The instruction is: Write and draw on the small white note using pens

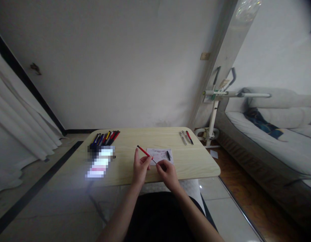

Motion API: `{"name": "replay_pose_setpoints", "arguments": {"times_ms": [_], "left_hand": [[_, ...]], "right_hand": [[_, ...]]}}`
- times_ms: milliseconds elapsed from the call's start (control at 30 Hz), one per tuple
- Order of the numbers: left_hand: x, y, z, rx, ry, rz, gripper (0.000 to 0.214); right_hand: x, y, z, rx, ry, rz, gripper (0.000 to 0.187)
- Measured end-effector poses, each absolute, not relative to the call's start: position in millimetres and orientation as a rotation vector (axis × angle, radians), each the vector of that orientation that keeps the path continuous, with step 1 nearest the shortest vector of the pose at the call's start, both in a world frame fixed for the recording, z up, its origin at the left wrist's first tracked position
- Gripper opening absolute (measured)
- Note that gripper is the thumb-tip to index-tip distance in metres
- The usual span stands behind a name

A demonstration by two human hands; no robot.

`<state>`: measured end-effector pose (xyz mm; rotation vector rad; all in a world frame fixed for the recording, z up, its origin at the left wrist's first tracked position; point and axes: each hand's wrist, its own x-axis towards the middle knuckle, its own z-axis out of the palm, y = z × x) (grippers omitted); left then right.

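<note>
My left hand (140, 167) holds a red pen (144, 152) by its lower part, fingers closed round it, the pen slanting up to the left. My right hand (167, 170) is closed in a pinch at the pen's dark tip end, just above the near edge of the pale wooden table (190, 164). Behind the hands lies a small white paper (159, 154) with red marks, and a black pen (168, 155) rests on it.
A row of several blue, yellow and red pens (105, 138) lies at the table's left rear, beside a blurred patch (100, 163). Three pens (186, 137) lie at the right rear. A sofa (271, 134) and a white stand (213, 111) are to the right, curtains (16, 124) to the left.
</note>
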<state>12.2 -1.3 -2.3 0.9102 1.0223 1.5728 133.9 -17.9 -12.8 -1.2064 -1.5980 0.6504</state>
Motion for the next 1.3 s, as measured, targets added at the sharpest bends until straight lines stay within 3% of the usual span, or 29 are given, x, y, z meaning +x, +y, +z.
{"name": "replay_pose_setpoints", "arguments": {"times_ms": [733,1033,1300], "left_hand": [[13.6,-3.8,-1.6,0.990,1.147,1.569,0.089],[13.2,-1.8,-5.2,0.992,1.090,1.637,0.074],[9.7,1.3,-8.8,0.905,1.047,1.762,0.048]], "right_hand": [[136.1,-20.2,-12.3,-1.213,-1.564,0.626,0.017],[136.1,-21.6,-11.7,-1.216,-1.551,0.609,0.017],[137.2,-21.6,-11.4,-1.222,-1.535,0.597,0.018]]}}
